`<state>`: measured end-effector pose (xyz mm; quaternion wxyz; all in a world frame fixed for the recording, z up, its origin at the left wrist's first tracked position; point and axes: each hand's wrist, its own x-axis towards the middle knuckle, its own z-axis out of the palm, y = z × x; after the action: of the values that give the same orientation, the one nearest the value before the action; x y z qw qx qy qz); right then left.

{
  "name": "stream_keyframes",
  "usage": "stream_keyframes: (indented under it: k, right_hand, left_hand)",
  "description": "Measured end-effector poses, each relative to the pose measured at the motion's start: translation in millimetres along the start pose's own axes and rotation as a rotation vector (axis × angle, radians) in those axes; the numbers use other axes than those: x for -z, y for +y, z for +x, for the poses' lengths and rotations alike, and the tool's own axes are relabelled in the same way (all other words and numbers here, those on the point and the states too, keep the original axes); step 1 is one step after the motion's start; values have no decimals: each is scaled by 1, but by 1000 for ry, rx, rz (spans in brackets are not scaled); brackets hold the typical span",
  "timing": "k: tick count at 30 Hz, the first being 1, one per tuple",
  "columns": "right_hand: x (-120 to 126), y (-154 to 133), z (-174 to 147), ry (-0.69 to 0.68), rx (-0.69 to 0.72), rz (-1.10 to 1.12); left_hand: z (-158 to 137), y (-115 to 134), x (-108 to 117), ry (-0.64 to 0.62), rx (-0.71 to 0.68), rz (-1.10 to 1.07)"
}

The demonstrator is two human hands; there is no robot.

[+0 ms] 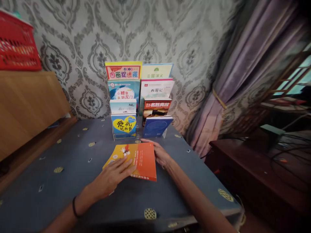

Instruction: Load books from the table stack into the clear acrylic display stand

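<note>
An orange and yellow paperback book [145,158] is in front of me above the patterned tablecloth, its spine towards me. My left hand [116,173] lies across the yellow part of its cover, fingers stretched out and flat; its thumb is hidden. Against the book's right edge is my right hand [160,154], with one finger reaching along the far edge and the others partly hidden by the book. Just beyond stands a clear tiered rack [113,134]. Its left column includes a blue book with a yellow heart [124,126]; a dark blue book [157,127] leans at the right front.
The dark blue tablecloth [73,152] with pineapple prints covers the table up to the wallpapered wall. A wooden cabinet [31,106] with a red basket [18,45] on it stands left. To the right are a tied purple curtain [233,71] and a dark red table [247,171] with cables.
</note>
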<state>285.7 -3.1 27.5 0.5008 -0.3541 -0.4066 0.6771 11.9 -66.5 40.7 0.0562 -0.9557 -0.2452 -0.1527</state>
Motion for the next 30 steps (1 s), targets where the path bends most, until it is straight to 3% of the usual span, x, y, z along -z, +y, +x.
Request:
stream_keyframes:
  k: [4, 7, 9, 11, 15, 17, 21, 25, 30]
  right_hand:
    - [22, 19, 6, 36, -30, -22]
    - [28, 19, 8, 78, 74, -159]
    - [18, 15, 5, 58, 181, -333]
    - [-5, 11, -4, -85, 265, -541]
    - [-69, 17, -20, -663, 315, -847]
    - [-93, 26, -19, -768, 336, -959]
    - [-97, 40, 1, -686, 332, -1131]
    - [-68, 43, 17, -504, 300, -1192]
    - [-29, 33, 6, -323, 266, -1199]
  left_hand:
    - [-16, 9, -28, -101, 27, -22]
    - [-21, 13, -34, -160, 27, -40]
    - [-21, 13, -33, -174, 30, -52]
    - [-20, 14, -32, -156, 32, -78]
    - [-14, 17, -27, -58, 41, -196]
    - [-12, 19, -25, -32, 63, -238]
    - [-11, 21, -22, -75, 77, -214]
    - [-14, 19, -26, -76, 57, -190]
    - [-23, 15, -38, -76, 75, -195]
